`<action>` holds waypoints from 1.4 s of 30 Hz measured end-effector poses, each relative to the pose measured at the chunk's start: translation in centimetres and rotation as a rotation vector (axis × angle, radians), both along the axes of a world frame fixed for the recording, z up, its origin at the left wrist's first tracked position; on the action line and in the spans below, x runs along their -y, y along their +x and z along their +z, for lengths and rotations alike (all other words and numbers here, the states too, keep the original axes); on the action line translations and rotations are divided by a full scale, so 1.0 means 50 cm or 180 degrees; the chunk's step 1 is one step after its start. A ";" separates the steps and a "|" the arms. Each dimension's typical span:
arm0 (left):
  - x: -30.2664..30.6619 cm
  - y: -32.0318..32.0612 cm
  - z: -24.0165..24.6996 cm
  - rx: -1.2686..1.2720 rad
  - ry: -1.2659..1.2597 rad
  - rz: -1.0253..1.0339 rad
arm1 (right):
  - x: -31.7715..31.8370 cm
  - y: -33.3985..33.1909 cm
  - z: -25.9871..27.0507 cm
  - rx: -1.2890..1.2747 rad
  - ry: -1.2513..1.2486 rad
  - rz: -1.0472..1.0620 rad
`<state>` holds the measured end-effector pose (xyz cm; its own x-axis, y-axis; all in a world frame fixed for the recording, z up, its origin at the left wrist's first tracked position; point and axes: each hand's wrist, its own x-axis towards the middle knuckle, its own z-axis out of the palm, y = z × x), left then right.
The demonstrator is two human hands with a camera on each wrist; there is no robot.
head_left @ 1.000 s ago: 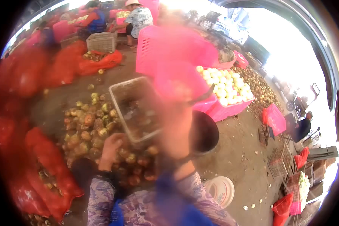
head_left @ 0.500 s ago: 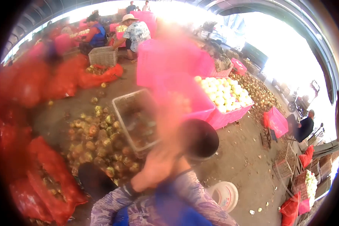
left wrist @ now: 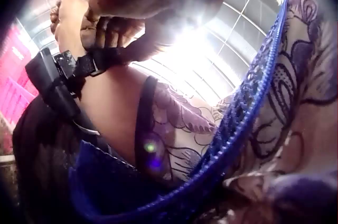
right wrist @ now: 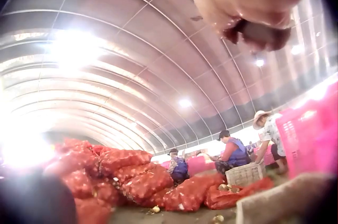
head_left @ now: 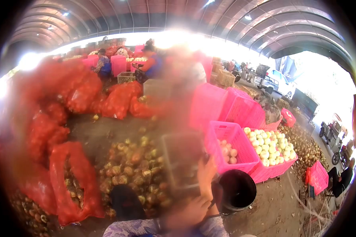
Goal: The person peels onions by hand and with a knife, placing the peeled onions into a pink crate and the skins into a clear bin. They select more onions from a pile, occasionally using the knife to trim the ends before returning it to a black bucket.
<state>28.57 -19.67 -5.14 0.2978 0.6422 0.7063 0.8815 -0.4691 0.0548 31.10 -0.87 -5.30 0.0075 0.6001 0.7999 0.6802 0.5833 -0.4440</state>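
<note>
My left hand (head_left: 188,213) lies across my right wrist, low in the head view. In the left wrist view its fingers and thumb pinch the black strap (left wrist: 100,61) there, beside the small black camera (left wrist: 45,73). My right hand (head_left: 206,173) extends forward beside a pale rectangular crate (head_left: 166,152); its fingers curl round a knife, of which only a dark bit (head_left: 205,158) shows. The right wrist view has these curled fingers (right wrist: 259,29) at the top. Unpeeled onions (head_left: 132,168) lie heaped on the ground to the left of the crate.
A black bucket (head_left: 241,207) stands right of my hands. Beyond it are pink crates (head_left: 245,154), one full of peeled onions (head_left: 267,144). Red net sacks (head_left: 73,177) line the left. Several people (right wrist: 237,150) work at the back; more onions (head_left: 304,146) lie far right.
The head view has tilted up and turned left. My left hand went from the onion heap to my right wrist and now pinches its strap. My right hand stays forward.
</note>
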 end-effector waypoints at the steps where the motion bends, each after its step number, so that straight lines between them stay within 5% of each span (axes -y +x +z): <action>1: 0.001 0.000 -0.004 0.0079 -0.0029 -0.0017 | -0.007 -0.003 -0.007 0.0000 0.0018 0.0001; 4: 0.005 -0.006 -0.012 -0.0083 -0.0282 -0.0051 | -0.006 -0.014 0.000 -0.2415 -0.1050 0.1339; 5: -0.003 -0.012 -0.016 -0.0073 -0.0272 -0.0042 | 0.000 -0.007 0.007 -0.2675 -0.1165 0.1475; 9: -0.069 -0.058 -0.036 0.2666 -0.1467 -0.0829 | 0.068 0.024 0.101 -0.3511 -0.1400 0.2087; 12: -0.059 -0.121 0.050 0.3048 -0.2309 -0.0612 | 0.165 0.037 0.194 -0.3886 -0.1634 0.2846; 15: -0.063 -0.130 0.031 0.4705 -0.2761 -0.2389 | 0.242 0.040 0.250 -0.3968 -0.1986 0.3513; 17: -0.072 -0.124 -0.016 0.4482 -0.3275 -0.2757 | 0.236 0.031 0.242 -0.4017 -0.2223 0.3746; 19: -0.077 -0.118 -0.048 0.4074 -0.3557 -0.2839 | 0.160 0.024 0.153 -0.5673 -0.2699 0.4929; 22: -0.075 -0.121 -0.077 0.3611 -0.3716 -0.2850 | 0.138 0.015 0.122 -0.5670 -0.2686 0.5221; 35: -0.090 -0.119 -0.177 0.1936 -0.3119 -0.2511 | 0.136 0.023 0.112 -0.6006 -0.2889 0.5476; 37: -0.091 -0.107 -0.151 0.2032 -0.2831 -0.2416 | 0.127 0.042 0.117 -0.5544 -0.3004 0.4784; 38: -0.042 -0.105 -0.017 0.3152 -0.3210 -0.2557 | 0.120 0.057 0.125 -0.5134 -0.2848 0.4520; 39: -0.041 -0.096 -0.016 0.3788 -0.2980 -0.2042 | 0.102 0.072 0.128 -0.5281 -0.2706 0.4012; 41: -0.057 -0.152 -0.011 0.2383 -0.1767 -0.1251 | 0.056 0.106 0.104 -0.3919 -0.1784 0.2820; 42: -0.069 -0.183 -0.023 0.2010 -0.1326 -0.0941 | 0.017 0.124 0.090 -0.3894 -0.1792 0.2832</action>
<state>19.41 -16.20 -6.30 0.1215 0.8465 0.5183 0.4686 -0.5092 0.7219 37.31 -1.73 -0.80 -0.0502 0.9631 0.2643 -0.6724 0.1631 -0.7220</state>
